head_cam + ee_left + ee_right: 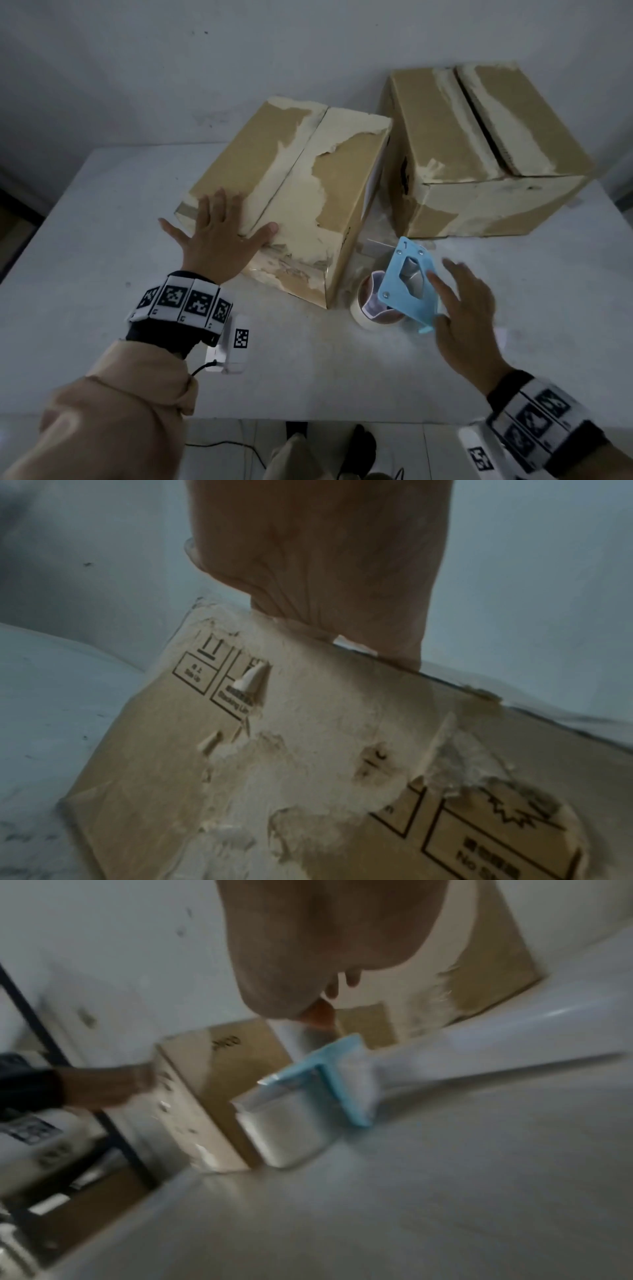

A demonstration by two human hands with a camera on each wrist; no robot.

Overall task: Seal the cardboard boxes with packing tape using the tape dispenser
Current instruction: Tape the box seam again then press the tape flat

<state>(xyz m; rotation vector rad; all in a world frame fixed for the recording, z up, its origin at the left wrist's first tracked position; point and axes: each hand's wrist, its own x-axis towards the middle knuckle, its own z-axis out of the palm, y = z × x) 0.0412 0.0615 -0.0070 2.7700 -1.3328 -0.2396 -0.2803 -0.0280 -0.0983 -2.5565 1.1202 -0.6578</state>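
Dispenser: blue tape dispenser point(407, 287) stands on the white worktop point(102, 212), just beside the near right corner of the near cardboard box point(291, 192); its flat side plate faces up and toward the camera.
Tape roll: roll of packing tape point(371, 308) sits under the plate on its left side, resting on the worktop; a clear strip appears to trail from it toward the far cardboard box point(479, 154).
Right hand: right hand point(462, 308) spreads its fingers wide over the dispenser's right edge, holding nothing; one fingertip lies over the plate, though contact cannot be confirmed.
Left hand: left hand point(219, 233) lies flat, fingers straight and splayed, on the near left corner of the near box, the thumb along the front top edge.
Box surfaces: both boxes show torn outer paper along their centre seams; the far box's flaps stand slightly apart, and neither seam shows fresh tape.
Handling, dispenser: probably light, rigid plastic, smooth-sided; the roll side likely carries most of the weight, so it may tip leftward when lifted.
Hold point: best taken across the plate or by its handle, which is not clearly visible; the cutter end is best avoided.
Handling, boxes: stiff corrugated board, probably light if empty, hence the bracing palm; the scuffed paper may grip tape poorly.
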